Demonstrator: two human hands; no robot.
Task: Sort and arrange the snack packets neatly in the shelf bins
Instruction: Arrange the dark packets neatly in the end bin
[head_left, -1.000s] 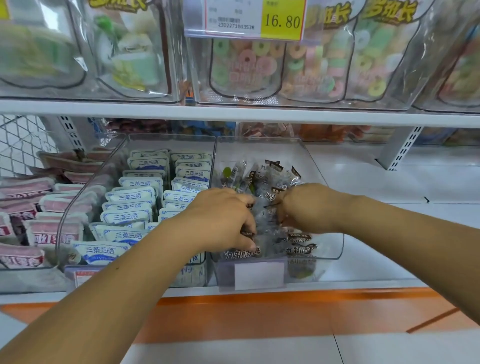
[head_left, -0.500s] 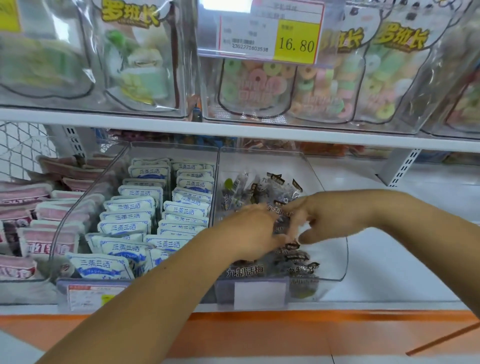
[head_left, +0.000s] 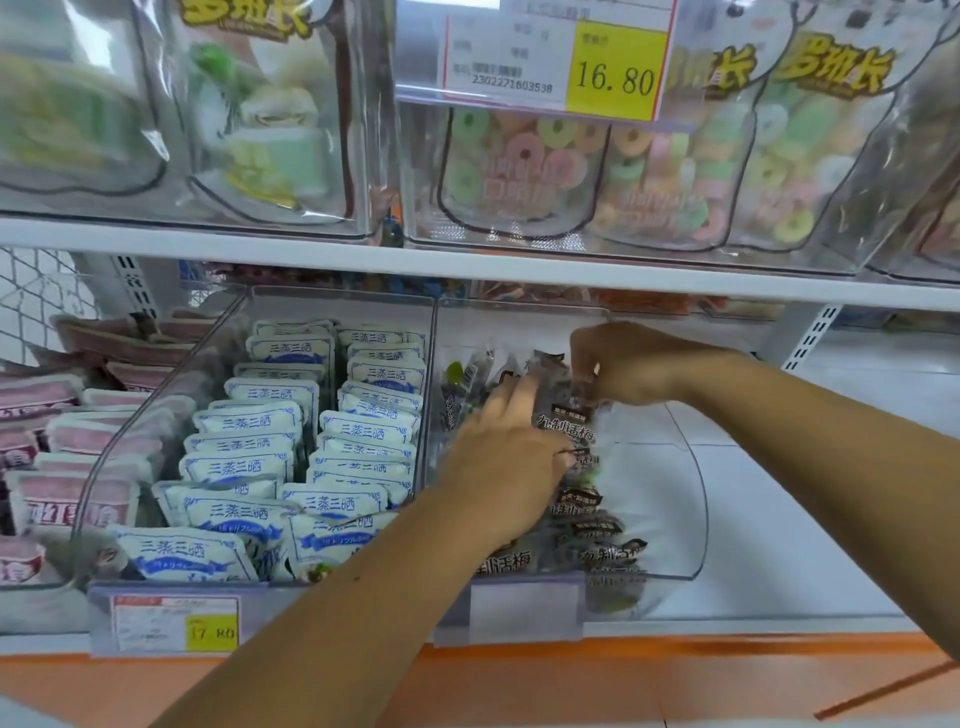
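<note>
A clear plastic bin on the lower shelf holds several clear packets with black labels, the plum packets. Both my hands are inside it. My left hand lies over the middle of the pile with fingers curled onto a packet. My right hand is farther back and higher, pinching the top edge of a packet that stands upright. The left half of the bin holds the packets; its right half shows bare bin floor.
A second clear bin to the left holds rows of blue-and-white packets. Pink packets fill the bin at far left. The upper shelf overhangs closely, with bags of ring candy and a price tag.
My right hand has risen and moved toward the back of the bin, lifting a packet upright. My left hand stayed on the pile. The camera moved closer to the shelf.
</note>
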